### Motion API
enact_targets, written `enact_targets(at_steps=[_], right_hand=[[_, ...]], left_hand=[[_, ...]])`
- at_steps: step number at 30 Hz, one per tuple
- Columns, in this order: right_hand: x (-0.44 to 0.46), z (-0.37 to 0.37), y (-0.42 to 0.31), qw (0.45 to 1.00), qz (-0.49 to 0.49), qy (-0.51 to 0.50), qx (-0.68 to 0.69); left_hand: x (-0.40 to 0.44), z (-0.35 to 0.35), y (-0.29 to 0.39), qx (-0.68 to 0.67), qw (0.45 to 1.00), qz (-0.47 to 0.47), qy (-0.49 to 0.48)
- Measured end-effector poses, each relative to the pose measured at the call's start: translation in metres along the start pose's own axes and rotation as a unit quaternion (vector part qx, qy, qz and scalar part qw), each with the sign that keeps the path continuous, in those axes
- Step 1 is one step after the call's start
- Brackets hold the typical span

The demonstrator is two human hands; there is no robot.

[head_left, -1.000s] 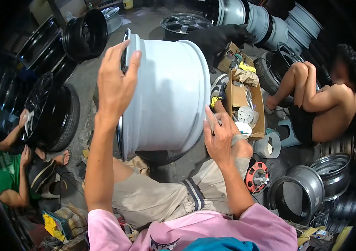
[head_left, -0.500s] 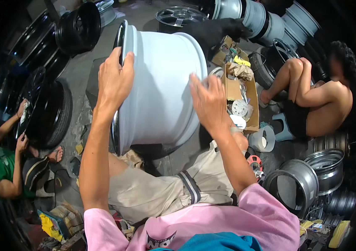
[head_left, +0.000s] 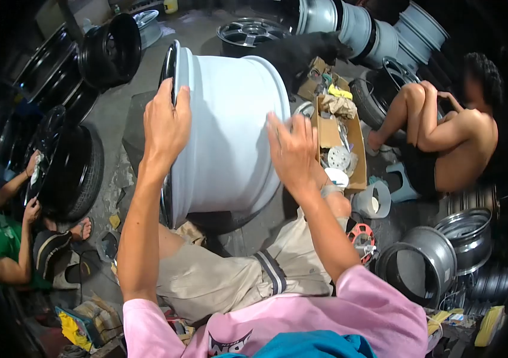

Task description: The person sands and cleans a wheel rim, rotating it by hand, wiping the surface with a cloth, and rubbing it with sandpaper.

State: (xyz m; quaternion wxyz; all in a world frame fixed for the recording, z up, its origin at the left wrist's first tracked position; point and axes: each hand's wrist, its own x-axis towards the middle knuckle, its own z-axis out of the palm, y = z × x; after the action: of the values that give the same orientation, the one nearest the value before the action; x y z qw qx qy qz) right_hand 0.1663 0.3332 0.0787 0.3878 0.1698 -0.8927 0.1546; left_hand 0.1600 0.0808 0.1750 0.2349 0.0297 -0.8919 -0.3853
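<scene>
A car wheel rim [head_left: 230,131] stands on its side in front of me, its barrel pale grey-white and its left face glossy black. My left hand [head_left: 167,122] is closed over the black edge at the upper left, thumb on the pale lip. At the right lip is my right hand [head_left: 293,149], its fingers bent and smeared by motion. Whether it holds anything I cannot make out. A dark support [head_left: 224,219] shows partly below the barrel.
Right of the rim is a cardboard box [head_left: 358,170] of discs and rags, near a seated person [head_left: 462,131]. At left, another person's hand [head_left: 33,164] wipes a black rim. Several rims [head_left: 418,262] lie lower right. A black dog [head_left: 301,53] is behind.
The view has shifted slightly, so the rim sits a little lower. My right hand stays at the right lip with its fingers in motion; my left hand keeps its hold.
</scene>
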Motion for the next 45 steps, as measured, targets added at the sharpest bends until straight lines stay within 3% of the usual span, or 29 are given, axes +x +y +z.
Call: enact_targets(at_steps=[4, 8, 13, 16, 18, 25, 28, 32, 40, 42, 43, 45], right_hand=[[0.003, 0.004, 0.0, 1.0, 0.008, -0.005, 0.025], [-0.024, -0.008, -0.006, 1.0, 0.004, -0.008, 0.023], [0.008, 0.007, -0.011, 0.999, 0.018, 0.017, 0.041], [-0.009, -0.004, -0.013, 0.998, -0.007, -0.029, 0.058], [0.003, 0.0, -0.002, 1.0, -0.014, 0.01, 0.021], [-0.007, 0.0, -0.011, 0.999, -0.013, -0.01, 0.05], [0.009, 0.002, -0.009, 1.0, 0.011, -0.008, 0.025], [0.0, 0.001, -0.028, 0.998, 0.006, -0.01, 0.069], [-0.003, 0.003, -0.017, 0.999, 0.01, 0.01, 0.05], [-0.02, -0.001, -0.027, 0.998, 0.003, -0.002, 0.06], [-0.02, 0.0, -0.021, 0.999, 0.002, 0.005, 0.05], [-0.015, 0.003, -0.013, 0.999, 0.019, 0.008, 0.041]], left_hand=[[0.002, 0.002, -0.006, -0.006, 0.999, 0.045, 0.028], [-0.002, -0.002, -0.006, -0.022, 1.0, 0.004, 0.021], [-0.003, 0.003, 0.001, -0.016, 1.0, 0.014, 0.016], [-0.003, -0.005, -0.004, -0.021, 0.999, 0.011, 0.03], [-0.002, -0.004, -0.002, -0.014, 1.0, 0.003, -0.006], [0.0, 0.0, -0.009, -0.018, 0.999, 0.025, 0.041], [-0.003, 0.002, -0.003, -0.039, 0.999, 0.002, -0.005], [-0.003, 0.002, -0.007, -0.027, 0.997, 0.041, 0.056], [-0.004, 0.001, 0.001, -0.021, 0.998, 0.034, 0.04], [-0.006, -0.005, 0.002, -0.029, 0.999, -0.021, 0.016], [-0.005, -0.003, -0.004, -0.034, 0.999, 0.02, 0.032], [-0.005, 0.001, -0.005, -0.038, 0.999, 0.0, 0.013]])
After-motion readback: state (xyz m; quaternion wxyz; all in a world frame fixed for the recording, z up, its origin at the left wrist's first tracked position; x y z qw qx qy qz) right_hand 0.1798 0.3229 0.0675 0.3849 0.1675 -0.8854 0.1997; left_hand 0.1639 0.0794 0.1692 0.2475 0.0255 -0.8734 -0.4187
